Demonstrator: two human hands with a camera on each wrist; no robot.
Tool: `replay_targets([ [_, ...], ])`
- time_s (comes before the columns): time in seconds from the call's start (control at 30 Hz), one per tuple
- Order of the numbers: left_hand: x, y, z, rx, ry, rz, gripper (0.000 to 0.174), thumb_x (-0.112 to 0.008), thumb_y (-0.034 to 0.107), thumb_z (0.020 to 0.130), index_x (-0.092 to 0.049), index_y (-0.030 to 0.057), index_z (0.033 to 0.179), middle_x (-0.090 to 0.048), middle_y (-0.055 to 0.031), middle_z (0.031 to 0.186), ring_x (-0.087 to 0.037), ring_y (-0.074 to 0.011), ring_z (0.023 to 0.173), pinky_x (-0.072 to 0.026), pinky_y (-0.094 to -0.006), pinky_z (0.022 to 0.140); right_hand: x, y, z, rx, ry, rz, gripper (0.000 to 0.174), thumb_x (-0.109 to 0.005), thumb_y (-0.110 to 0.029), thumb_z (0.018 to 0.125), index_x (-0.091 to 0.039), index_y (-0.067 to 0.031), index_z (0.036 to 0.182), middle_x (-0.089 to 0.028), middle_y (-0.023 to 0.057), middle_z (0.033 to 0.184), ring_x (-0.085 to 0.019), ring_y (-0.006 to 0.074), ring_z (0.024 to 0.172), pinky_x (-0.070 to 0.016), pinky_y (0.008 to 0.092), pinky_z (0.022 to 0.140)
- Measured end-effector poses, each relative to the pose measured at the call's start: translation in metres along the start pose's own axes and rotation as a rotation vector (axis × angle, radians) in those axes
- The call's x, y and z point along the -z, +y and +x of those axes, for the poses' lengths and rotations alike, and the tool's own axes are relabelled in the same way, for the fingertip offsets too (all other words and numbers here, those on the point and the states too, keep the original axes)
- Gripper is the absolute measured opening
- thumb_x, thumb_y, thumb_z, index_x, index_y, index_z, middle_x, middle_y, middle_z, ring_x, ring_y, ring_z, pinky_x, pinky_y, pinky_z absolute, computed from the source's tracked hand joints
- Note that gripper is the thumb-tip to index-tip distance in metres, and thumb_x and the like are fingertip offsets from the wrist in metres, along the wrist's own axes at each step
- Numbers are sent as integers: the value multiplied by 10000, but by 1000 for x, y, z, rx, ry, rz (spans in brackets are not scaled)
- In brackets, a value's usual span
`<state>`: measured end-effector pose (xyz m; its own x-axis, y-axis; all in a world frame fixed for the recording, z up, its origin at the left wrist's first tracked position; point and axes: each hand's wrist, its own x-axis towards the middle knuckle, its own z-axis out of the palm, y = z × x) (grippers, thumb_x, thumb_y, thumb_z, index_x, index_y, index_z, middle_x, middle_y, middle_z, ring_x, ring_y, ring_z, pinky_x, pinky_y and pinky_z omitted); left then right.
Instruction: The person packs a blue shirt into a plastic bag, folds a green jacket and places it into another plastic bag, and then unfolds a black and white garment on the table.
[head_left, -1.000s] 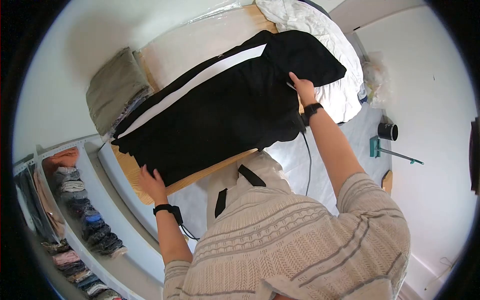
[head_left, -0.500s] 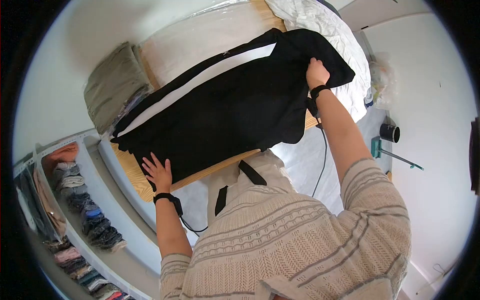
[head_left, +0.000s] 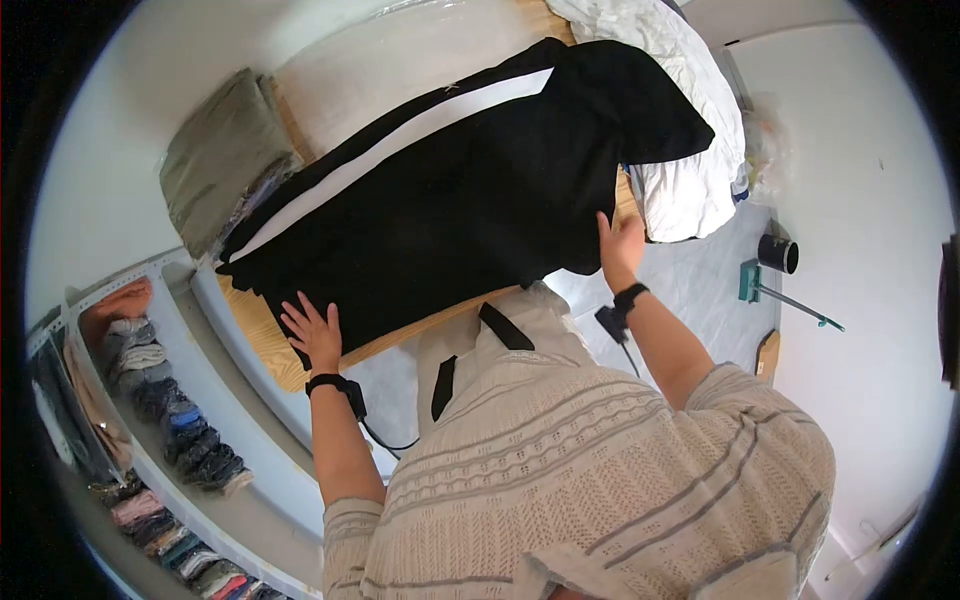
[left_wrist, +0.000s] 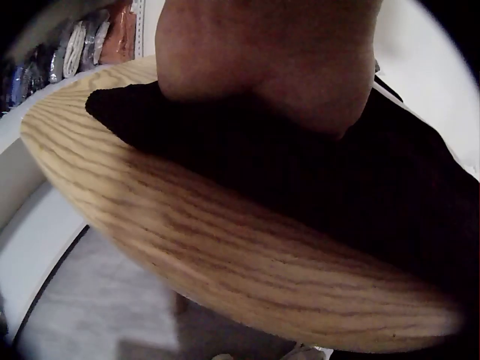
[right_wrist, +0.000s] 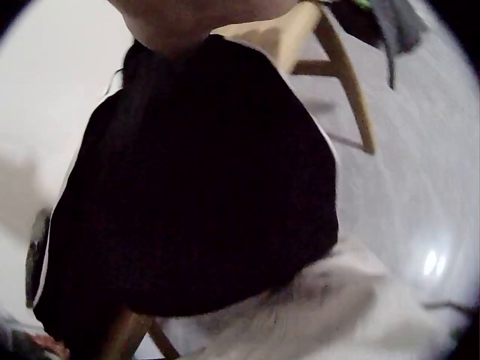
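A black garment with a long white stripe (head_left: 430,220) lies spread over a wooden table (head_left: 255,325), its sleeve-like end at the far right over white fabric. My left hand (head_left: 315,335) rests flat on the near left corner of the garment, fingers spread. In the left wrist view the heel of that hand (left_wrist: 262,67) presses the black cloth close to the table's rounded edge. Beside the garment's right edge is my right hand (head_left: 624,250), thumb extended against the cloth; its other fingers are partly hidden. The right wrist view shows the dark cloth (right_wrist: 202,180) below that hand.
A folded grey-green garment in clear plastic (head_left: 225,155) sits at the table's left end. Clear plastic sheeting (head_left: 390,80) lies behind, crumpled white fabric (head_left: 690,190) at the right. Shelves of packed clothes (head_left: 185,420) stand left; a teal-headed broom (head_left: 750,282) and black bin (head_left: 778,254) right.
My right hand has come down from the sleeve end to the garment's right edge, nearer the body. My left hand has shifted slightly onto the cloth, then stayed there.
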<state>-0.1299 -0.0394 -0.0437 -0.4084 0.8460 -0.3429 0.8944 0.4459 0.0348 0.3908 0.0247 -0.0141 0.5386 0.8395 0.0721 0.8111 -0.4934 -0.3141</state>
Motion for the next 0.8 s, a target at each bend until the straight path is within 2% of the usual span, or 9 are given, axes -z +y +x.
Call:
replay_targets([
  [0.13, 9, -6, 0, -53, -29, -56, 713, -452, 492, 881, -134, 192, 1445, 11, -168, 1497, -19, -377, 1371, -146, -667, 991, -6, 26, -36, -619, -203, 154, 615, -655, -526, 750, -498, 35, 946, -576, 226, 1008, -563, 323, 959, -432, 395, 837],
  [0.27, 31, -25, -14, -129, 196, -309, 682, -532, 415, 863, -259, 85, 1394, -288, -251, 1383, -300, -408, 1259, -295, -499, 1002, -42, 63, -36, -591, -493, 1011, 582, -656, -425, 797, -528, 26, 1142, -599, 55, 1050, -535, 165, 949, -381, 262, 851],
  [0.3, 33, -24, -25, 24, 336, -113, 621, -593, 383, 830, -411, -30, 1257, -476, -277, 1190, -451, -427, 1095, -371, -439, 931, -38, 63, -36, -556, -635, 1015, 565, -661, -422, 793, -537, 9, 1137, -603, 51, 1051, -535, 152, 941, -382, 262, 845],
  [0.37, 25, -46, -36, 141, 242, -124, 590, -613, 390, 814, -464, -58, 1167, -511, -280, 1125, -481, -428, 1047, -388, -447, 898, -19, 59, -44, -323, -834, 872, 566, -678, -424, 774, -546, -19, 1147, -606, 24, 1053, -534, 114, 923, -382, 254, 829],
  [0.47, -3, -78, -50, 252, 207, -398, 557, -664, 403, 775, -548, -107, 965, -585, -293, 926, -579, -416, 843, -457, -428, 764, -13, 51, -50, -531, -1055, 770, 512, -681, -368, 774, -564, -24, 1135, -603, 11, 1068, -525, 129, 952, -363, 260, 863],
  [0.57, -6, -95, -45, 259, -13, -586, 513, -662, 356, 784, -547, -108, 968, -589, -290, 905, -596, -410, 758, -466, -426, 733, -2, 57, -53, -421, -1082, 667, 461, -649, -324, 801, -564, -31, 1147, -602, 34, 1067, -502, 138, 970, -337, 248, 878],
  [0.67, 0, -97, -42, 221, -66, -745, 337, -598, 231, 842, -538, -55, 1010, -602, -161, 956, -606, -266, 800, -486, -342, 660, 12, 59, -48, -344, -987, 704, 428, -602, -311, 834, -560, -8, 1133, -604, 36, 1044, -507, 136, 943, -361, 254, 850],
  [0.73, 27, -83, -51, 494, -164, -1444, 260, -568, 138, 837, -530, -14, 1045, -586, -127, 1009, -609, -254, 764, -491, -296, 569, 33, 54, -34, -388, -928, 710, 427, -585, -318, 844, -555, 3, 1123, -605, 33, 1019, -530, 136, 926, -395, 270, 825],
  [0.8, 36, -84, -50, 490, -249, -1490, 262, -553, 79, 820, -513, 13, 1070, -571, -125, 1007, -606, -234, 711, -493, -252, 524, 50, 37, -18, -344, -903, 834, 399, -568, -291, 856, -552, 4, 1123, -608, 39, 1012, -544, 140, 913, -408, 274, 819],
])
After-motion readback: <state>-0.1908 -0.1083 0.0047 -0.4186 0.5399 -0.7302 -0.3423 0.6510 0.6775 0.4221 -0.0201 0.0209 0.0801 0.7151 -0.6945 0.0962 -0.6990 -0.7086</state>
